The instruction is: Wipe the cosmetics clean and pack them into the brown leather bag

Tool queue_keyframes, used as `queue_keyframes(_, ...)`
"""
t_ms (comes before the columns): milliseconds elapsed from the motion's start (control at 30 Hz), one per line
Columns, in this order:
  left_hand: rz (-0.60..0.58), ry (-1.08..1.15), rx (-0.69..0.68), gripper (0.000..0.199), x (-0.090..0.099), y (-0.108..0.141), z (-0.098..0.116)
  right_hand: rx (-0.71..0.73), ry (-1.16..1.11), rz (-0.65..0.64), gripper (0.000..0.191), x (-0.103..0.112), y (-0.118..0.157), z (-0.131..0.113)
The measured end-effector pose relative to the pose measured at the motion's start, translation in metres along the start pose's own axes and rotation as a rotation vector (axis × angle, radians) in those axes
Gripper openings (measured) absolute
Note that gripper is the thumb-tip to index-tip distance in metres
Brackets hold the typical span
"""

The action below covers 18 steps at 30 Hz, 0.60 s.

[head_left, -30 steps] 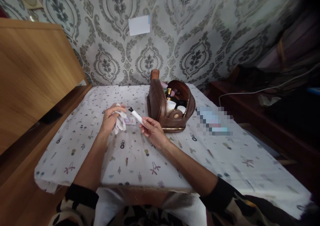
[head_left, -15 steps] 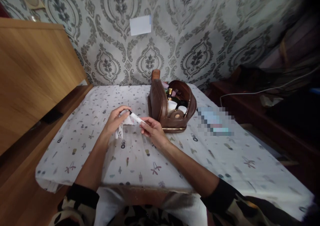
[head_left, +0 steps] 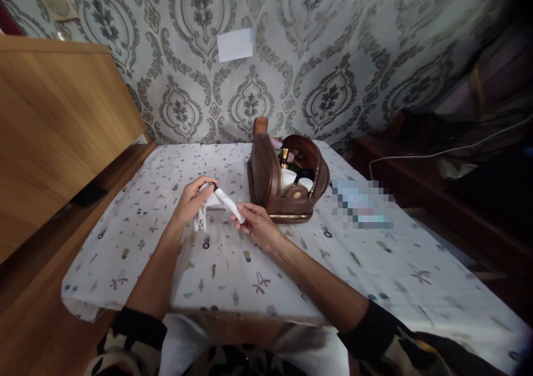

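Note:
A slim white tube (head_left: 227, 202) with a black cap slants between my two hands above the table. My left hand (head_left: 189, 202) is closed on its capped end, and a crumpled white cloth or tissue (head_left: 200, 220) hangs below the same fingers. Pinched in the fingertips of my right hand (head_left: 259, 226) is the tube's flat lower end. Just beyond the right hand stands an open brown toiletry bag (head_left: 263, 173). Inside it are a gold-topped bottle (head_left: 285, 155), white containers (head_left: 288, 177) and other items partly hidden by its walls.
A white patterned cloth (head_left: 225, 276) covers the table. To the right of the bag lies a blurred-out flat object (head_left: 360, 201). A wooden cabinet (head_left: 62, 120) borders the left side, and a white cable (head_left: 441, 153) runs over dark red furniture at the right.
The right hand's fingers have shifted slightly on the tube's lower end, which now tips a little further down. The left hand keeps its hold. The whole view has moved slightly.

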<state>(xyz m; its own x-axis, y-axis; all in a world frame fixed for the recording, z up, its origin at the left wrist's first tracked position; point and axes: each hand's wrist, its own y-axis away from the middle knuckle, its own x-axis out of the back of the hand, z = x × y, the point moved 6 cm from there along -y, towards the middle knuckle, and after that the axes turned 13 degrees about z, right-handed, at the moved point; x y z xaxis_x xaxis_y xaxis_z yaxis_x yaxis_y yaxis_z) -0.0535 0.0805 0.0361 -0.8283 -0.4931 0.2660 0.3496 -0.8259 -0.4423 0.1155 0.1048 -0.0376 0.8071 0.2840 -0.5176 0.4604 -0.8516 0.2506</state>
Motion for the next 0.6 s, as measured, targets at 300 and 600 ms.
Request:
queue_keyframes(300,0.008,0.03,0.027,0.028,0.0014,-0.0002,-0.0023,-0.019,-0.057,0.055,0.05,-0.0005,0.0013,-0.001)
queue_keyframes(600,0.024,0.016,0.022,0.029,0.0029,-0.0011,-0.0025,-0.074,0.01,-0.038,0.044,-0.0046,0.0048,0.004)
